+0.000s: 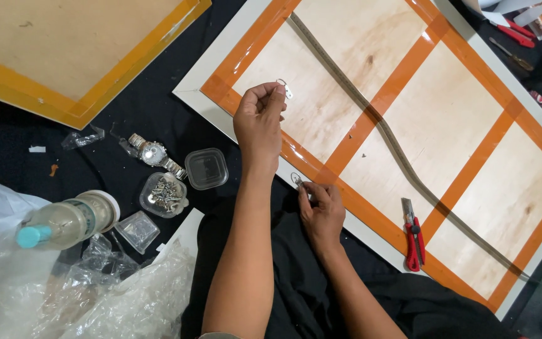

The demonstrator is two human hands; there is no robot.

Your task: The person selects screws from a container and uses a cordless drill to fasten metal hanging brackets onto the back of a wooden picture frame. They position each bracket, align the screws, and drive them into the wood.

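Observation:
My left hand [258,119] is raised over the near-left corner of a large picture frame back [453,119], a plywood panel bordered and crossed with orange tape inside a white frame. Its fingertips pinch a small metal hanger bracket [286,89]. My right hand [322,212] rests at the white frame's near edge, its fingers on a small metal ring piece [297,179] lying there. A long thin metal strip [384,129] runs diagonally across the panel.
A red utility knife [414,242] lies on the panel's near edge. On the black cloth to the left are a wristwatch [152,154], a clear tub of screws [164,194], a lid [206,168], a bottle [64,223] and plastic bags. A second board [64,50] lies top left; hand tools [512,37] top right.

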